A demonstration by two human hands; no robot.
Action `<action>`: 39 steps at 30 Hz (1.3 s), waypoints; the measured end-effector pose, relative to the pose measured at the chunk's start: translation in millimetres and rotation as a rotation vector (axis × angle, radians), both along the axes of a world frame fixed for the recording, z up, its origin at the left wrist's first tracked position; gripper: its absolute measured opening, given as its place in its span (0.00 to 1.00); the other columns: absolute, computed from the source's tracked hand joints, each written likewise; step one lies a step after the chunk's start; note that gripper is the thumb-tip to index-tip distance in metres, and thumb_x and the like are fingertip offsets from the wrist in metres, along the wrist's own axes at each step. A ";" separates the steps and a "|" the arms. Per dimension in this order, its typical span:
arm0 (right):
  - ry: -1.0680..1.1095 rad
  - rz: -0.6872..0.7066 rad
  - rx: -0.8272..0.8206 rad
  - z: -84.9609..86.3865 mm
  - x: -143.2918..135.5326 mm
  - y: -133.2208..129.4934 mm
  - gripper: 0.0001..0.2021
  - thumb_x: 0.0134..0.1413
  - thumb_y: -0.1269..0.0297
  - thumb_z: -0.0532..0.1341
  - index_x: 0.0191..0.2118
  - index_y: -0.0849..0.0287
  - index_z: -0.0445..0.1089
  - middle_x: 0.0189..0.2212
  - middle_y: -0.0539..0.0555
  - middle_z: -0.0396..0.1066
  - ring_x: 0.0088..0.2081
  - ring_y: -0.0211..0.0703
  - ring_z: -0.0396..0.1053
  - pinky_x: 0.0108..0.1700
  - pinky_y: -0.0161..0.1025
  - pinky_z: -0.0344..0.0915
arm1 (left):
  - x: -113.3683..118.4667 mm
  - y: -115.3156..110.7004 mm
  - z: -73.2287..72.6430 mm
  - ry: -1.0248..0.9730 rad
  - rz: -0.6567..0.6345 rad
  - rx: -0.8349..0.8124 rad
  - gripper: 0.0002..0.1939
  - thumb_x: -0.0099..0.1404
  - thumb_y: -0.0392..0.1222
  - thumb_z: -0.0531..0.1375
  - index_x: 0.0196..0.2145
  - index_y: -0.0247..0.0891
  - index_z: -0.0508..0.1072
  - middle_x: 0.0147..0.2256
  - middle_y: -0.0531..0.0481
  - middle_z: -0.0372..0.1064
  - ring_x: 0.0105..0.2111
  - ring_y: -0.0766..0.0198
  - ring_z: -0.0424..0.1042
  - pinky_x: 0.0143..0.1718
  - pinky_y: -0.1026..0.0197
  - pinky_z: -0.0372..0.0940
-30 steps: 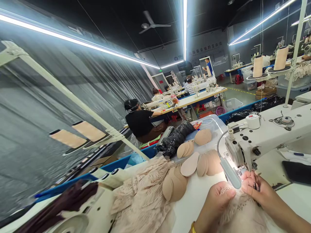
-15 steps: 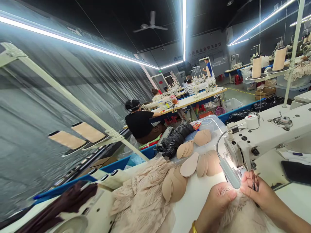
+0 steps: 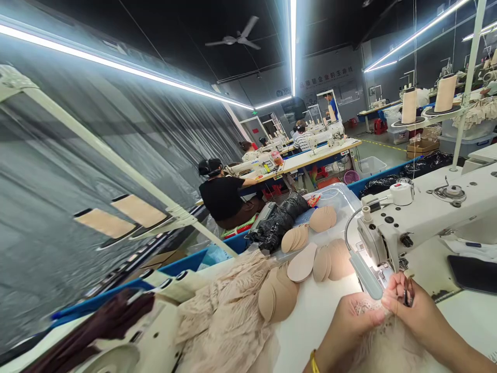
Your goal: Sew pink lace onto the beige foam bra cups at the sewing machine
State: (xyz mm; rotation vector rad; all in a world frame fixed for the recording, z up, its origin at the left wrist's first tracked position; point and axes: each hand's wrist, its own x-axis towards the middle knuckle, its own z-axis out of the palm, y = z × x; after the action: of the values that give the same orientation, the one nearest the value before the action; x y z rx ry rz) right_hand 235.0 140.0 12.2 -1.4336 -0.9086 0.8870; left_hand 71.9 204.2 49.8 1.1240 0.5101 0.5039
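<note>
Below the head of a white sewing machine [image 3: 435, 215], my two hands meet on a piece of pale beige lace [image 3: 382, 339]. My left hand [image 3: 355, 321], with a yellow bangle at the wrist, pinches the lace edge between thumb and fingers. Closed on the same lace from the right is my right hand [image 3: 413, 308]. A small dark metal tool [image 3: 407, 296] sits among its fingers; its kind is not clear. A grey lamp head [image 3: 367, 277] on a bent tube lights the needle area and partly covers the lace edge.
Left of my hands lie beige teardrop pads [image 3: 277, 295] in stacks and a heap of beige lace [image 3: 229, 305]. Behind them stands a clear plastic bin [image 3: 344, 194] beside a black bag [image 3: 285, 220]. A black phone-like slab [image 3: 476, 274] lies at right. Co-workers sit at machines farther back.
My hands and the lace have shifted slightly, with the right hand's fingers a little farther from the needle area. Both hands keep hold. The ceiling fan's blades have turned.
</note>
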 end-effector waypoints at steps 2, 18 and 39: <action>0.005 0.005 -0.001 0.3 0.0 -0.4 0.13 0.52 0.49 0.69 0.31 0.51 0.69 0.25 0.46 0.66 0.31 0.47 0.66 0.37 0.42 0.64 | 0.6 0.8 2.7 0.015 -0.006 0.006 0.22 0.59 0.55 0.76 0.43 0.35 0.86 0.40 0.40 0.81 0.45 0.47 0.77 0.58 0.45 0.66; 0.029 0.060 0.001 -4.1 0.9 0.2 0.13 0.52 0.49 0.69 0.34 0.51 0.71 0.27 0.46 0.68 0.33 0.48 0.68 0.38 0.42 0.65 | -2.6 -0.3 -2.2 0.027 0.014 -0.021 0.21 0.58 0.55 0.77 0.40 0.35 0.86 0.36 0.43 0.79 0.41 0.50 0.76 0.55 0.48 0.66; 0.102 0.108 -0.015 -5.7 2.5 0.4 0.18 0.50 0.47 0.70 0.41 0.52 0.71 0.25 0.44 0.69 0.33 0.48 0.69 0.40 0.44 0.65 | -0.7 3.5 -21.2 0.035 0.189 -0.123 0.20 0.54 0.56 0.76 0.32 0.35 0.81 0.28 0.44 0.77 0.35 0.50 0.78 0.45 0.50 0.70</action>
State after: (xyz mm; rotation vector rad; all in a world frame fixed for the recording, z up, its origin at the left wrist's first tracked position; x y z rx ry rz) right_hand 237.5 140.4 6.5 -1.3498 -0.9103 1.0403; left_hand 71.2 207.7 28.5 0.9733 0.6735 0.6094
